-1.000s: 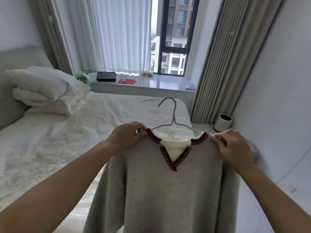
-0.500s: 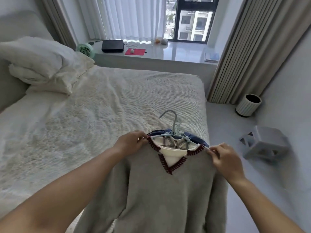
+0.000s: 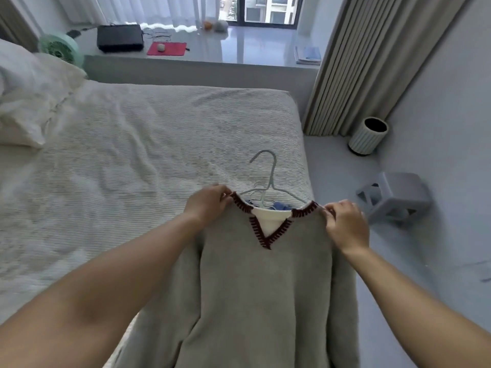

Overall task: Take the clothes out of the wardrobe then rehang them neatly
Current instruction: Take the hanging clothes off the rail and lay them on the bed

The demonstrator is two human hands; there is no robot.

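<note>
Lower centre of frame: my left hand (image 3: 210, 205) and right hand (image 3: 345, 224) pinch the grey sweater (image 3: 265, 288) by its shoulders, on its hanger (image 3: 268, 179) over the bed (image 3: 132, 155); rehanging remains, wardrobe unseen.

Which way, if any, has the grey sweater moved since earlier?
Yes, the grey sweater dropped: its hanger hook, earlier against the bed's far edge, now overlaps its near corner.

The sweater (image 3: 260, 293) hides most of the hanger (image 3: 268, 181); its hem runs off the bottom edge.
</note>
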